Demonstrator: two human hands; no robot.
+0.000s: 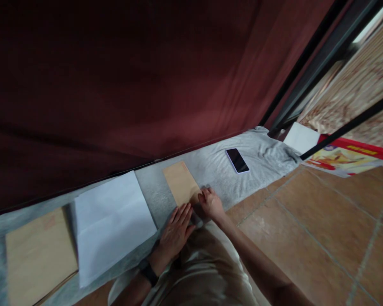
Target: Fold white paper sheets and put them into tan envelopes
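Observation:
A small tan paper envelope (180,180) lies on the grey cloth in front of me. My left hand (176,231) rests flat, fingers stretched out, with its fingertips on the envelope's near left edge. A dark band circles that wrist. At the near right corner of the envelope is my right hand (210,202), its fingers curled closed; whether anything is pinched in them is hidden. To the left lies a stack of white paper sheets (113,227), and farther left a pile of larger tan envelopes (40,255).
A phone (238,160) lies face up on the grey cloth (210,159), to the right. Dark red fabric (147,85) rises behind the cloth. Beyond the right end are a dark metal frame (325,42), a white box (301,137) and a red-and-yellow package (347,155) above floor tiles (306,229).

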